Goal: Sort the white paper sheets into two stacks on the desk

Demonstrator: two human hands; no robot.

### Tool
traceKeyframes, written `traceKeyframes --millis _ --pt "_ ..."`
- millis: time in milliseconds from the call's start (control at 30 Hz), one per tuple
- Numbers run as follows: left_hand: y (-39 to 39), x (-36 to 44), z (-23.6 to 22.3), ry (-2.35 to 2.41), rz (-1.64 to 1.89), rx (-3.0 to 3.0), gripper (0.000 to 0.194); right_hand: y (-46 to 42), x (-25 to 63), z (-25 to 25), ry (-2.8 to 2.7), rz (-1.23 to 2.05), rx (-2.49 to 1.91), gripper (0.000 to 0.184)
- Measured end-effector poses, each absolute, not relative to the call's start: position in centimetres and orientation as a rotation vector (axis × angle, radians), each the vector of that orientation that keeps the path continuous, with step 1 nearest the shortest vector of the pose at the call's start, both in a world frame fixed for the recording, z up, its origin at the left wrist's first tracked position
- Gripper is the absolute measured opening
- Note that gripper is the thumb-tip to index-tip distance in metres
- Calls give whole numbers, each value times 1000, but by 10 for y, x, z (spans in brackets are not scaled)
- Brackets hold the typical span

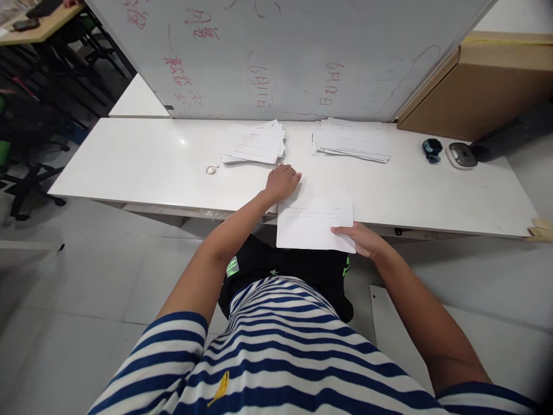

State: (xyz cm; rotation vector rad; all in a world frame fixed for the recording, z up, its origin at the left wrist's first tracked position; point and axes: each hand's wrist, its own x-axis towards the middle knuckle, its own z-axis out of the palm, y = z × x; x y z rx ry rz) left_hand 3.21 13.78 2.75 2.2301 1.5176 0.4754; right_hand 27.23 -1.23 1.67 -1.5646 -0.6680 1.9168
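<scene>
My right hand grips a thin set of white paper sheets by its right edge, thumb on top and fingers underneath. The sheets overhang the table's front edge, above my lap, and carry a few faint printed lines. Just beyond them my left hand is over the tabletop, its fingers loosely bent and its thumb apart, with nothing visible in it. Close to its fingertips is the left paper stack, slightly fanned and marked with red writing on top. Farther right lies another paper stack, its edges uneven.
A white table runs across in front of me, with a whiteboard along its back. On it are a small white round item, a dark blue watch-like item and a black-and-white device. A cardboard box stands back right.
</scene>
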Motion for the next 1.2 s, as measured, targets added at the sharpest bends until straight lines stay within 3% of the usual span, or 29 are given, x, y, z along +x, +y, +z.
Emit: traceKeyframes --millis 1200 --pt "135 31 21 1553 417 2306 36 -13 277 3 -694 1866 -1588 50"
